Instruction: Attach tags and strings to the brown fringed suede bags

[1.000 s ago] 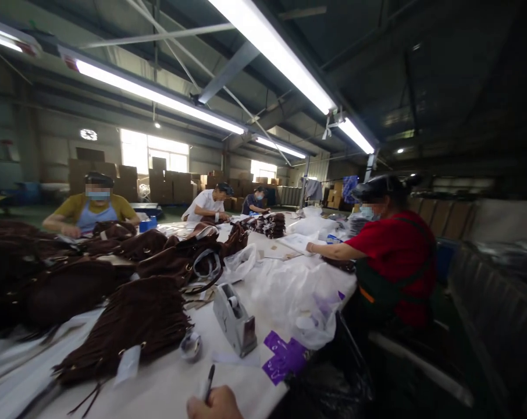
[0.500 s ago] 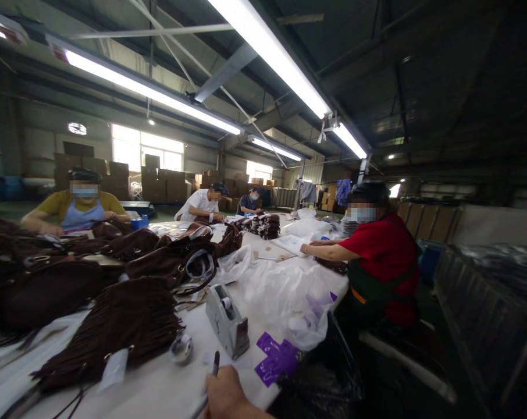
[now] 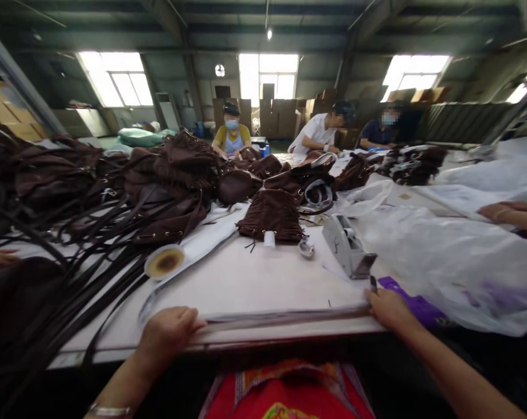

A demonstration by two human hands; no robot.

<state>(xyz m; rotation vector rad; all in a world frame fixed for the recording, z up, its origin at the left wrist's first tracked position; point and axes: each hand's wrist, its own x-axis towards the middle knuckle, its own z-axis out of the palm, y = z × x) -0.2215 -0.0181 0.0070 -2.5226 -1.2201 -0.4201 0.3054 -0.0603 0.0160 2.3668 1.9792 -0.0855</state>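
A long thin grey-brown strip, slightly blurred, stretches across the near table edge between my hands. My left hand is closed at its left end. My right hand is closed at the right end, and a short dark pen-like tip pokes up from that fist. A grey tape dispenser stands just beyond my right hand. Left of it lie a roll of tape and a dark brown fringed bag with a white tag.
Brown bags and long dark straps heap up on the left, beside a round dish with brown stuff. Clear plastic bags and a purple packet lie right. Several co-workers sit around the table; a hand reaches in at each side.
My view has swung left and down from the right side of the room. My left hand and the strip between both hands now show. My right hand stays closed.
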